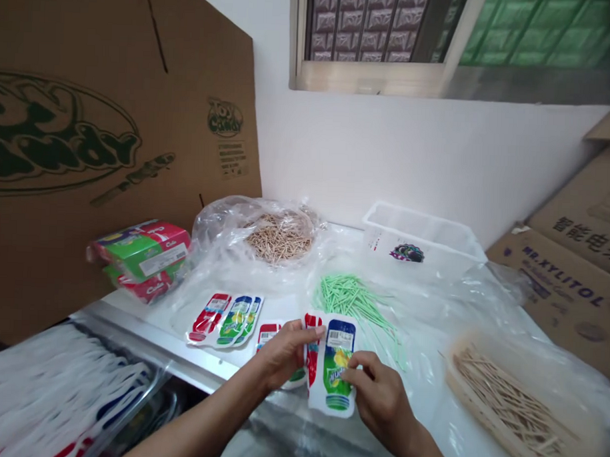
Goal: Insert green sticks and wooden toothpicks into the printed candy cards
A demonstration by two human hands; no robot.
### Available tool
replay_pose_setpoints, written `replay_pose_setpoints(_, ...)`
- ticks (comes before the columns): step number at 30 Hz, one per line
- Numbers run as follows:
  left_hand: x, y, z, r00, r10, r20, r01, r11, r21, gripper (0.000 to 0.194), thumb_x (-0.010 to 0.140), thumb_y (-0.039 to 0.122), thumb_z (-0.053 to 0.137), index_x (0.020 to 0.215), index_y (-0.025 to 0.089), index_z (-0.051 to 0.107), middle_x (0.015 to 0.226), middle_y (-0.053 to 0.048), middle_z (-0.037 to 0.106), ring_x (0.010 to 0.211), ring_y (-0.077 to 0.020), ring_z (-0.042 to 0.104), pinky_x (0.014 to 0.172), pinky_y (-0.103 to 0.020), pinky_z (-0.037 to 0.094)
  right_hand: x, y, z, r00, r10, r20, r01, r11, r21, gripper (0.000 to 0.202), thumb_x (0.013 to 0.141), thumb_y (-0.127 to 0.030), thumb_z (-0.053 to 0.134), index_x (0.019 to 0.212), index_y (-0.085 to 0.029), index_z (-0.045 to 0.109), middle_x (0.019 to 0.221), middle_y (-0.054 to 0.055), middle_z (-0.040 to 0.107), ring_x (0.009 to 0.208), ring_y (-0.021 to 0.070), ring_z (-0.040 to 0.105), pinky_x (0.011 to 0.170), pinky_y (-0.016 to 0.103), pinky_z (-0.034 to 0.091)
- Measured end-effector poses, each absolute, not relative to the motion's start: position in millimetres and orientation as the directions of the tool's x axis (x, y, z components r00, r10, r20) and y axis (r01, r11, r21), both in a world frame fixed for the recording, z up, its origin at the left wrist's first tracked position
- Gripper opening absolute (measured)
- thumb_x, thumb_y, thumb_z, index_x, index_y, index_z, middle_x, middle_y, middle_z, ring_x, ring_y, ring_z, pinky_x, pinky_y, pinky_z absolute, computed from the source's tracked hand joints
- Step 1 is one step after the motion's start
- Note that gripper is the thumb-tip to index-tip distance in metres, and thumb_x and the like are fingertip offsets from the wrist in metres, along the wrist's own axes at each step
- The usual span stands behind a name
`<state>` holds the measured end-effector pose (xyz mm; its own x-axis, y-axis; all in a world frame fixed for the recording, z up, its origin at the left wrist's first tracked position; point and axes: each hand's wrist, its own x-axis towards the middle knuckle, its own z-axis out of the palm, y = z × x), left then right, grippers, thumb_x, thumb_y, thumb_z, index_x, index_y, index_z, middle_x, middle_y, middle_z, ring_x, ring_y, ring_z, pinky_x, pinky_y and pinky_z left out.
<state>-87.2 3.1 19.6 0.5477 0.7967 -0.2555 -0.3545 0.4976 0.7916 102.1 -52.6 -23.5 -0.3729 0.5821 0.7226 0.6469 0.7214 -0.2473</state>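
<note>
My left hand (287, 351) is closed on flat printed packets, its thumb across their upper left part. On top is a green and blue packet (334, 353) with a bottle picture and yellow fruit; a red packet (311, 355) shows at its left. My right hand (377, 391) pinches the right edge of the green packet between thumb and fingers. Another red-topped packet (267, 335) lies on the table, partly covered by my left hand. Farther left, a red packet (209, 318) and overlapping green packets (234, 319) lie flat. Light green sticks (350, 298) are heaped just beyond my hands.
Brown sticks (279, 242) fill a clear bag at the back. A tub (457, 375) of pale sticks stands right, a translucent bin (384, 241) behind. Colourful boxes (149, 250) lean near a large carton (200, 65). White packets (54, 393) fill a container lower left.
</note>
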Motion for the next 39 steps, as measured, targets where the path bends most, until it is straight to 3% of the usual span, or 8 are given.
replay_pose_setpoints(6,-64,-6,11,0.488,0.825,-0.283,-0.324,0.473,0.819,0.030,0.068,0.033,0.073,0.085,0.009,0.068,0.075,-0.011,0.071,0.066,-0.0206,0.067,0.068,-0.032,0.052,122,-60,-14,-0.426,0.756,0.498,0.687,0.628,-0.366,0.035,0.077,-0.005,0.038,0.104,-0.020,0.055,0.097,0.008,0.056,0.076,0.0140,0.058,0.064,0.024,0.049)
replay_pose_setpoints(9,-63,-2,10,0.441,0.844,-0.306,-0.277,0.452,0.848,0.033,0.068,0.039,0.071,0.082,0.009,0.069,0.072,-0.011,0.071,0.062,-0.0203,0.066,0.066,-0.033,0.053,171,-63,0,-0.225,0.881,0.416,0.850,0.386,-0.358,0.032,0.084,-0.014,0.035,0.110,-0.020,0.052,0.098,0.008,0.059,0.083,0.0169,0.060,0.072,0.028,0.050)
replay_pose_setpoints(14,-62,7,13,0.403,0.849,-0.343,-0.243,0.461,0.854,0.029,0.059,0.032,0.078,0.074,0.010,0.069,0.071,-0.010,0.072,0.062,-0.0212,0.067,0.063,-0.031,0.052,255,-56,6,0.019,0.957,0.288,0.999,-0.003,-0.054,0.033,0.085,-0.034,0.040,0.107,-0.016,0.057,0.102,0.015,0.060,0.094,0.0294,0.056,0.078,0.044,0.045)
replay_pose_setpoints(18,-49,9,9,0.347,0.871,-0.347,-0.283,0.450,0.847,0.028,0.054,0.027,0.080,0.073,0.011,0.067,0.072,-0.008,0.072,0.062,-0.0218,0.067,0.063,-0.032,0.052,232,-19,0,-0.100,0.989,0.109,0.991,0.108,-0.073,0.035,0.090,-0.032,0.034,0.113,-0.016,0.056,0.103,0.012,0.061,0.096,0.0222,0.056,0.082,0.034,0.042)
replay_pose_setpoints(20,-43,8,8,0.342,0.878,-0.335,-0.309,0.442,0.842,0.028,0.056,0.027,0.079,0.076,0.012,0.067,0.072,-0.008,0.072,0.062,-0.0216,0.067,0.063,-0.032,0.052,201,11,-4,-0.092,0.996,-0.013,0.996,0.093,0.016,0.031,0.088,-0.028,0.038,0.109,-0.015,0.057,0.102,0.012,0.061,0.097,0.0223,0.056,0.080,0.032,0.042)
replay_pose_setpoints(25,-45,9,11,0.314,0.896,-0.314,-0.340,0.415,0.844,0.029,0.059,0.031,0.077,0.079,0.013,0.066,0.069,-0.007,0.070,0.064,-0.0219,0.066,0.063,-0.031,0.052,151,79,-18,-0.076,0.995,-0.070,0.991,0.084,0.108,0.032,0.077,-0.021,0.057,0.105,-0.005,0.059,0.107,0.021,0.058,0.105,0.0311,0.052,0.087,0.042,0.038)
replay_pose_setpoints(34,-53,23,7,0.140,0.918,-0.371,-0.266,0.395,0.879,0.033,0.069,0.040,0.068,0.093,0.019,0.059,0.078,-0.004,0.069,0.076,-0.0232,0.065,0.071,-0.035,0.050,154,104,-34,-0.057,0.967,-0.248,0.987,0.092,0.129,0.033,0.087,-0.033,0.054,0.116,-0.016,0.052,0.116,0.008,0.055,0.097,0.0192,0.058,0.081,0.039,0.050)
replay_pose_setpoints(39,-56,44,-6,0.023,0.985,-0.170,-0.126,0.172,0.977,0.025,0.074,0.040,0.062,0.086,0.019,0.060,0.088,-0.005,0.066,0.089,-0.0231,0.060,0.078,-0.032,0.046,181,81,-29,-0.064,0.976,-0.208,0.995,0.077,0.056,0.022,0.092,-0.023,0.042,0.102,-0.009,0.055,0.089,0.009,0.064,0.081,0.0200,0.061,0.075,0.038,0.045)
